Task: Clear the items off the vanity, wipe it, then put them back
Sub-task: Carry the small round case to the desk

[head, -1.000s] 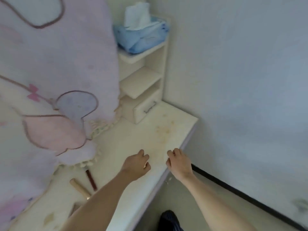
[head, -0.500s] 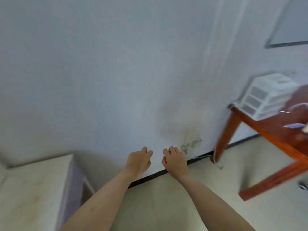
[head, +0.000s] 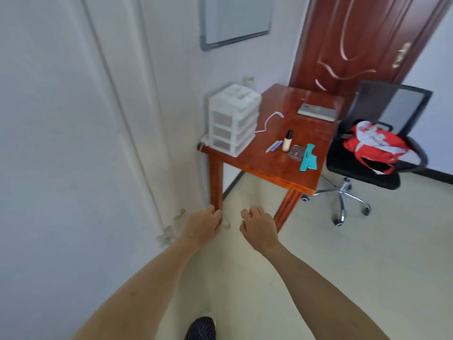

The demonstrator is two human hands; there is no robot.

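Observation:
My left hand [head: 203, 224] and my right hand [head: 258, 225] hang in front of me over the floor, fingers loosely curled, holding nothing. Ahead stands a red-brown wooden table [head: 274, 163]. On it lie a teal comb [head: 308, 158], a small clear case [head: 296, 152], a cream bottle with a black cap [head: 286, 141], a blue and white pen-like item [head: 274, 146] and a white cord [head: 269, 121]. A white three-drawer organiser [head: 232, 119] sits on the table's left end. The vanity is out of view.
A grey flat book [head: 317, 111] lies at the table's far end. A black swivel chair [head: 367, 168] with a red and white bag [head: 377, 143] stands right of the table. Behind is a dark red door [head: 355, 40]. A white wall [head: 73, 119] runs along my left.
My view has swung right, away from the vanity and along the wall to the wooden table. Both hands stayed empty and in front of me.

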